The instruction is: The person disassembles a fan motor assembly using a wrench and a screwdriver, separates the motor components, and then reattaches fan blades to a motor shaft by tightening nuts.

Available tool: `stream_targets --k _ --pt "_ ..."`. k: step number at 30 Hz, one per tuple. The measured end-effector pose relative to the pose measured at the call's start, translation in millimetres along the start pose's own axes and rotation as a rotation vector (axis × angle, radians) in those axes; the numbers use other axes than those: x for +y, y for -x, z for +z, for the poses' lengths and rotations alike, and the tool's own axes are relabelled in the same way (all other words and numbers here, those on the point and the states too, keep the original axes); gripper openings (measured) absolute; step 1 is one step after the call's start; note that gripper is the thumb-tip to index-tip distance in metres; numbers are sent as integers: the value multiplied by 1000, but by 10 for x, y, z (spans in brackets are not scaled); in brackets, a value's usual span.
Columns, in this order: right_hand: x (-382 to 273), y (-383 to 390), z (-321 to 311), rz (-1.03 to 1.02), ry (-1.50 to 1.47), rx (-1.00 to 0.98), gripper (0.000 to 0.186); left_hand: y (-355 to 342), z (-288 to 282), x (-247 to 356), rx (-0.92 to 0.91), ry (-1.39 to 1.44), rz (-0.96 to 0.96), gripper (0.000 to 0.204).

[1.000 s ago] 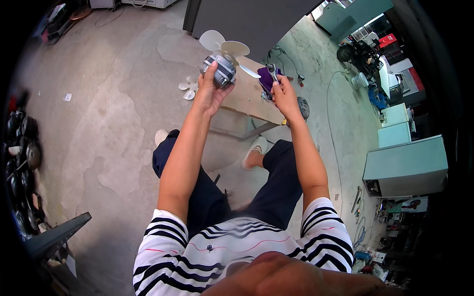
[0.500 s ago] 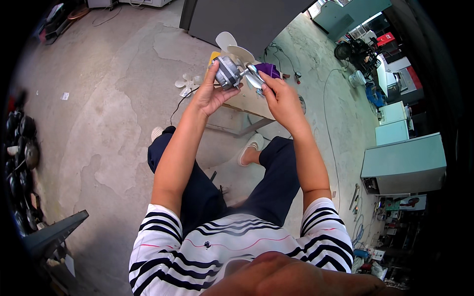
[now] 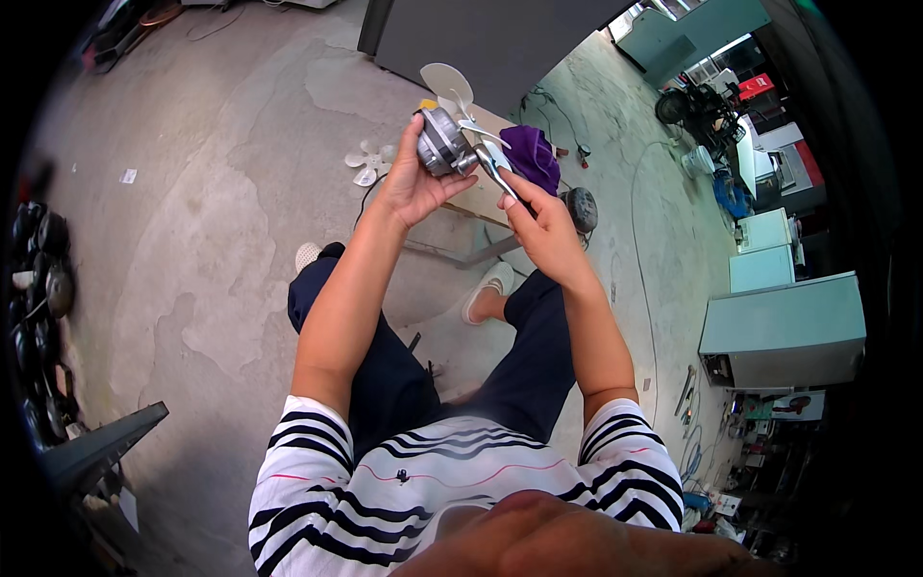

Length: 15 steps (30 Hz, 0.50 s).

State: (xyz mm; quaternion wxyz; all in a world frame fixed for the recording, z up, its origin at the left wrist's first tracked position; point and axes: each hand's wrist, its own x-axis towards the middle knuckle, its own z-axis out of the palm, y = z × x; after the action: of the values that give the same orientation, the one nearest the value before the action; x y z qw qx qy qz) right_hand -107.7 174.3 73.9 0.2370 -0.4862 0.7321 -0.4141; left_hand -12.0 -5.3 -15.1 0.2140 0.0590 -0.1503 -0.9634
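Observation:
My left hand (image 3: pixel 413 188) is wrapped round a small silver-and-grey fan motor (image 3: pixel 441 144), held up above a low bench. Pale fan blades (image 3: pixel 448 85) are on the motor's far right side. My right hand (image 3: pixel 544 227) is closed on a slim silver hand tool (image 3: pixel 492 165) with a dark handle end. Its tip lies close to the hub between motor and blades; whether it is a wrench or pliers I cannot tell, nor whether its jaws touch the shaft.
The wooden bench (image 3: pixel 490 119) carries a purple cloth (image 3: pixel 533 158). A loose white fan blade (image 3: pixel 368 165) lies left of it. A dark round part (image 3: pixel 580 209) sits at its right. A grey cabinet (image 3: pixel 481 48) stands beyond, a pale fridge-like cabinet (image 3: pixel 784 329) at right.
The tool has swung so that more of its length and dark handle show. My right hand has shifted slightly down and left. The blades have turned; the motor stays in my left hand.

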Motion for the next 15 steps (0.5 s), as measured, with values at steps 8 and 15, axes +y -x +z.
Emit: stream_targets --k 8,15 --pt "4 -50 289 -251 215 239 38 9 5 0 36 7 10 64" --pt "110 -46 422 -185 114 276 40 -20 3 -18 137 -114 99 60"
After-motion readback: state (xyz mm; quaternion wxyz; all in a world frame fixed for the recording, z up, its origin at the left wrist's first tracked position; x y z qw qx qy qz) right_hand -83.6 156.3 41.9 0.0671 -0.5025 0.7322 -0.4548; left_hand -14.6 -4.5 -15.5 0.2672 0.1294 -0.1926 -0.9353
